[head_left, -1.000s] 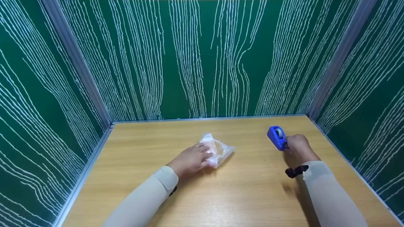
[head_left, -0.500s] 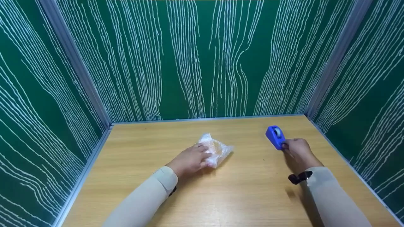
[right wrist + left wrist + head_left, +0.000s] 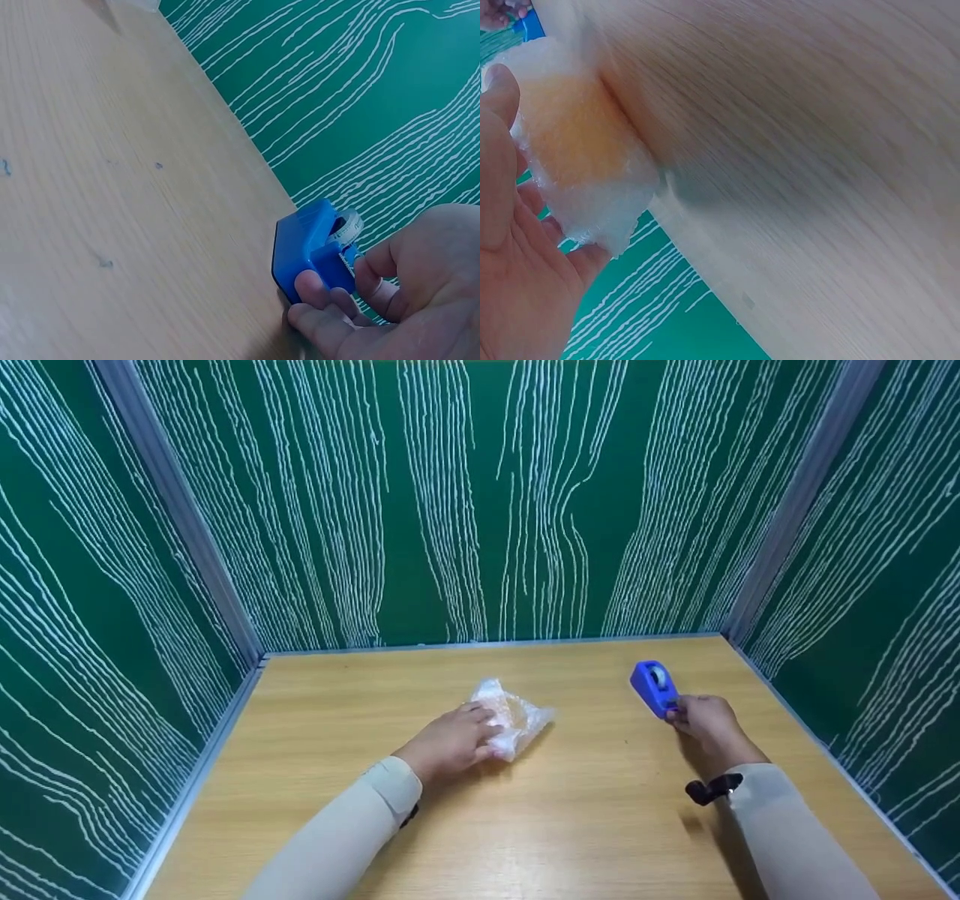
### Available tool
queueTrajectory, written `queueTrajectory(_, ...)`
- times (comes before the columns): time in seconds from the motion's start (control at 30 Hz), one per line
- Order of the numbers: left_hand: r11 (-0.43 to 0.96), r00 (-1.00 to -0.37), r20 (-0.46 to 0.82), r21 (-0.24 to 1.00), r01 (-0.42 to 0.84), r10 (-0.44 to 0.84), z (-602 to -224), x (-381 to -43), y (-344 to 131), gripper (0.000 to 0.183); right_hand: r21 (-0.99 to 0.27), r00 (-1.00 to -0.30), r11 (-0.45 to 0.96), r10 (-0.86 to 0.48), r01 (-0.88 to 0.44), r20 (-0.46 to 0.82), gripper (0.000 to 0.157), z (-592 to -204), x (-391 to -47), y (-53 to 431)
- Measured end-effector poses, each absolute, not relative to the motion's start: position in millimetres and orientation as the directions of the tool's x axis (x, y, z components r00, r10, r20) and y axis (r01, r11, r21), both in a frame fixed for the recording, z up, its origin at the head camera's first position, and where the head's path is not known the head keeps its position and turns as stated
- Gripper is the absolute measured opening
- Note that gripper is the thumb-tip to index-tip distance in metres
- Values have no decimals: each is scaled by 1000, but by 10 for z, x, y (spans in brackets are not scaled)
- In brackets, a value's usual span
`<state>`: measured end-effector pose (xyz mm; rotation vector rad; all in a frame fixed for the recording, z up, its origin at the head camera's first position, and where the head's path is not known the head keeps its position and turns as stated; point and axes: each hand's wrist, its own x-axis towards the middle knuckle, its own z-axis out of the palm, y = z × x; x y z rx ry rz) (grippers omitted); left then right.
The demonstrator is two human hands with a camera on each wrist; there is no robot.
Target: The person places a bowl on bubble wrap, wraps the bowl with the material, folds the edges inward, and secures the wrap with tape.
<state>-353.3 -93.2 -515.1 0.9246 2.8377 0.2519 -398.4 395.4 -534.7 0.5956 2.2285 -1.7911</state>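
Observation:
Near the middle of the table, my left hand [image 3: 454, 739] holds a bundle in clear bubble wrap [image 3: 517, 724]. In the left wrist view an orange thing shows through the bubble wrap [image 3: 577, 135], its kind blurred; the thumb lies on one side and fingers on the other. At the far right stands a blue tape dispenser [image 3: 654, 688]. The right hand [image 3: 712, 724] grips its near end. From the right wrist view, the thumb is by the toothed cutter and other fingers touch the side of the dispenser [image 3: 304, 244]. A tape roll [image 3: 347, 226] sits in it; any pulled tape is too fine to see.
The wooden table [image 3: 510, 825] meets green walls [image 3: 420, 510] with white wavy lines at the back and both sides. Grey metal posts [image 3: 184, 502] stand in the corners. A dark strap device [image 3: 712, 789] is on the right wrist.
My right hand has drawn slightly toward me and its fingers have shifted at the dispenser's near end. The left hand and wrapped bundle stay in place.

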Motion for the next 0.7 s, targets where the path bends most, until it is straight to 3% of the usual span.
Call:
queueTrajectory(0.3, 794, -798, -84, 208, 571, 597, -5152, -3531, -932, 65, -875, -900, 222, 172, 431, -400, 71, -5403, -3977, 3996)
queueTrajectory(0.7, 792, -793, -67, 148, 593, 606, -5177, -3541, -925, 63, -875, -894, 182, 119, 448, -433, 72, -5452, -3981, 4101)
